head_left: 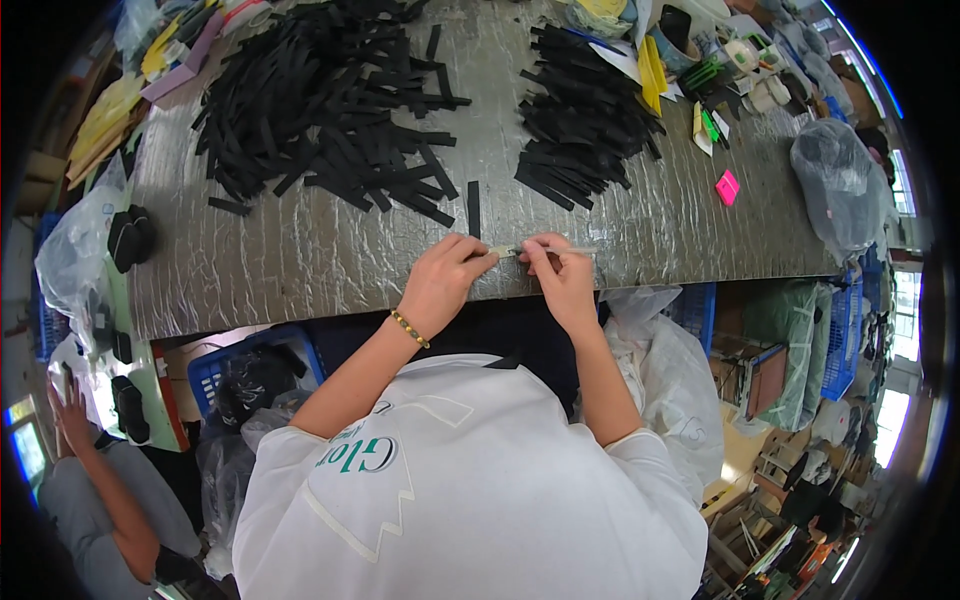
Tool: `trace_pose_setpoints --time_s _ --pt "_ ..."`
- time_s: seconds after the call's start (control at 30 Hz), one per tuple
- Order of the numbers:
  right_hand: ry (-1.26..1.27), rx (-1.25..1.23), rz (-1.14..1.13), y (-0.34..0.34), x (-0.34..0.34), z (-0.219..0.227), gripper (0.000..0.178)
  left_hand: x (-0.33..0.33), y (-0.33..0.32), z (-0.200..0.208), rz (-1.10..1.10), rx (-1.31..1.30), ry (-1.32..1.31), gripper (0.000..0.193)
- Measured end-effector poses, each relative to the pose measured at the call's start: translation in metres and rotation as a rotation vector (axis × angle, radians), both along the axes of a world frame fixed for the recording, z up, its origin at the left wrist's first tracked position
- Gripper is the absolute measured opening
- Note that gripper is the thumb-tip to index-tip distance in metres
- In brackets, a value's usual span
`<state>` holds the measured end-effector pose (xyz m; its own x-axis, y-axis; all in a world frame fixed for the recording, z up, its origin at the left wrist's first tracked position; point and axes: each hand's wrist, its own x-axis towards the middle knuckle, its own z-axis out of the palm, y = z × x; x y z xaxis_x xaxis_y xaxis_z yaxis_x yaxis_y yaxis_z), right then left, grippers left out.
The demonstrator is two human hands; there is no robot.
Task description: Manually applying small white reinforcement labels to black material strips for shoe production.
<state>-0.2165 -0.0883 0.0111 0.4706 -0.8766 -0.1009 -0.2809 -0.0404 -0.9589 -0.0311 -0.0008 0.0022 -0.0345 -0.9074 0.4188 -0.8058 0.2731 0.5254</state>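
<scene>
Near the table's front edge, my left hand (448, 277) pinches a small pale piece (507, 252) between thumb and fingers. My right hand (563, 280) is closed close beside it, with a thin, pale, pen-like stick (583, 250) in its fingers. The stick's inner end meets or nearly meets the pale piece, which has a dark spot; the detail is too small to read. A single black strip (474, 208) lies just beyond my left hand. Farther off are a large heap of black strips (310, 110) and a smaller pile of black strips (580, 120).
The table (300, 260) has a wrinkled, shiny cover. A pink sticky-note pad (727, 187), pens and cups stand at the right. A clear plastic bag (840, 180) hangs at the right edge. Blue crates (207, 385) sit below. Another person's hand (70, 410) shows at far left.
</scene>
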Motion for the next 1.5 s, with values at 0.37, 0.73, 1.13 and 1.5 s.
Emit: trace_pose_setpoints --time_s 0.37,0.73,1.13,1.5 --pt "-0.002 -0.083 0.003 0.001 0.001 -0.002 0.022 0.002 0.000 -0.002 -0.019 0.054 0.048 0.028" --pt "0.020 -0.165 0.075 0.006 0.002 0.005 0.021 0.002 0.001 0.000 0.025 0.038 0.076 0.037" --pt "0.098 -0.263 0.159 0.011 0.024 0.002 0.020 0.006 0.000 -0.005 0.030 0.116 0.266 0.059" --pt "0.110 -0.474 0.184 0.003 0.012 0.013 0.011 0.006 0.000 -0.001 0.035 0.115 0.275 0.049"
